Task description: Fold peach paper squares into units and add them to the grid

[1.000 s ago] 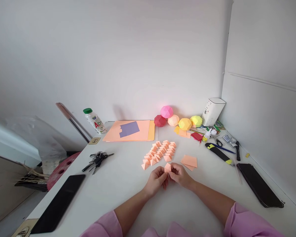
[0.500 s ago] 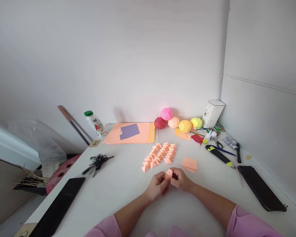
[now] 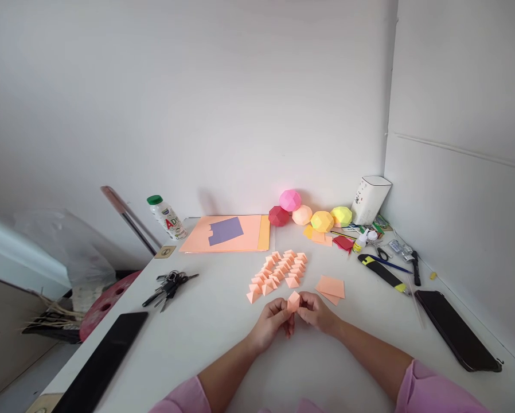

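Note:
A small folded piece of peach paper (image 3: 293,302) is pinched between my two hands near the front of the table. My left hand (image 3: 271,322) grips its left side, with the fingers curled beneath. On the other side, my right hand (image 3: 318,312) has thumb and fingers closed on the paper's right edge. Just beyond my hands stand several rows of folded peach paper pieces (image 3: 279,272), each with a raised point. Flat peach paper squares (image 3: 331,287) lie overlapping to the right of those rows.
Faceted paper balls (image 3: 302,215) line the wall. Large peach sheets (image 3: 192,236) carry a purple piece (image 3: 226,230). Keys (image 3: 170,287), a bottle (image 3: 167,218) and a black slab (image 3: 102,361) are at left. A utility knife (image 3: 383,274), glue bottle (image 3: 359,242) and phone (image 3: 457,330) are at right.
The held paper has turned slightly and shows a more pointed top. Both hands stay in nearly the same place, with small finger shifts.

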`<state>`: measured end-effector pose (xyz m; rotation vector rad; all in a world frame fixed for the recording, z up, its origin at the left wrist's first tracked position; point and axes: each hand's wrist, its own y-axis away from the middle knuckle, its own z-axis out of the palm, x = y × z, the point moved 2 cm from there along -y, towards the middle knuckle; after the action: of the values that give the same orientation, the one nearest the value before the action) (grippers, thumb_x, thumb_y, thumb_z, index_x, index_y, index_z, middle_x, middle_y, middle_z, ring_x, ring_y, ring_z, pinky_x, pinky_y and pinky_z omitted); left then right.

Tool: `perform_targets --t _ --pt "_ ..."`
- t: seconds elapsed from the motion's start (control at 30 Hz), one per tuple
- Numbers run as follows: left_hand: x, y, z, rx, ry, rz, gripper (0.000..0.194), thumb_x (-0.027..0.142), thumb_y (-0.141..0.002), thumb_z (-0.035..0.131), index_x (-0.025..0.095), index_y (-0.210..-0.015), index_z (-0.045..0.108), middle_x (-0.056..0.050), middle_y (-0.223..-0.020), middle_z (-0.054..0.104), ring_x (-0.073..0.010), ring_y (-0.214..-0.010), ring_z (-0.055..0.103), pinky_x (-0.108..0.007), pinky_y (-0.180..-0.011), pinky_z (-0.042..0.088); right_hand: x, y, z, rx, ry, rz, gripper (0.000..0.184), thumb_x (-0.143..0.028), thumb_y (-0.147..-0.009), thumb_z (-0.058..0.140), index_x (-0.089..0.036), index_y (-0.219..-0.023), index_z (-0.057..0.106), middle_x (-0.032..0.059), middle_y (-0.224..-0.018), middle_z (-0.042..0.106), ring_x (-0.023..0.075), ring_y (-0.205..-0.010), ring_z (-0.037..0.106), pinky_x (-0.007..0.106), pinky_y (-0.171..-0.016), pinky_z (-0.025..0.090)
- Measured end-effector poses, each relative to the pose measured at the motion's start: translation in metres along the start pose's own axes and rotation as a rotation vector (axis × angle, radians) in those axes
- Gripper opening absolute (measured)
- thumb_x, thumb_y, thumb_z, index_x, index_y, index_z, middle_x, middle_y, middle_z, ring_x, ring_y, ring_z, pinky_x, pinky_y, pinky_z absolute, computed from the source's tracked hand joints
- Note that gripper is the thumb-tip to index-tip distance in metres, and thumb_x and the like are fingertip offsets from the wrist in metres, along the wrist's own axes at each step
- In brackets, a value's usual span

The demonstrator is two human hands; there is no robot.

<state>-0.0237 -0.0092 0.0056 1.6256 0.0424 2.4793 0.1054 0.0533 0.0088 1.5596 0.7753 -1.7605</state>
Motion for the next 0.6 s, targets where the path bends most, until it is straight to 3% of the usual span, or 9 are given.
perform_targets --t 0.1,0.47,0.6 --pt "-0.0027 -0.0003 -0.0011 0.037 -0.027 0.008 0.031 0.043 -0.076 0.063 0.017 -0.069 0.046 0.002 -0.058 0.057 -0.0107 -0.045 0.053 -0.022 -0.041 0.042 0.0003 0.0001 -0.0019 0.055 0.051 -0.001 0.006 -0.013 -0.068 0.049 -0.016 -0.072 0.051 -0.0027 -0.058 0.057 0.0115 -0.055 0.054 0.023 -0.054 0.04" --pt "-0.0043 -0.0022 -0.0003 0.034 -0.116 -0.019 0.037 0.048 -0.074 0.064 0.018 -0.066 0.044 0.003 -0.05 0.056 -0.0087 -0.039 0.049 -0.021 -0.039 0.041 0.0023 0.0021 0.0031 -0.097 0.014 -0.009 0.004 -0.016 -0.076 0.044 -0.017 -0.077 0.048 -0.0001 -0.065 0.061 0.0173 -0.062 0.063 0.031 -0.061 0.048" --pt "-0.0084 -0.0035 -0.0039 0.031 -0.094 -0.01 0.035 0.046 -0.075 0.064 0.018 -0.068 0.044 0.003 -0.05 0.057 -0.0084 -0.039 0.049 -0.02 -0.038 0.04 0.0007 0.0019 0.0028 -0.082 0.045 -0.026 0.006 -0.014 -0.074 0.045 -0.016 -0.077 0.05 0.0005 -0.065 0.062 0.0169 -0.063 0.063 0.03 -0.062 0.047"
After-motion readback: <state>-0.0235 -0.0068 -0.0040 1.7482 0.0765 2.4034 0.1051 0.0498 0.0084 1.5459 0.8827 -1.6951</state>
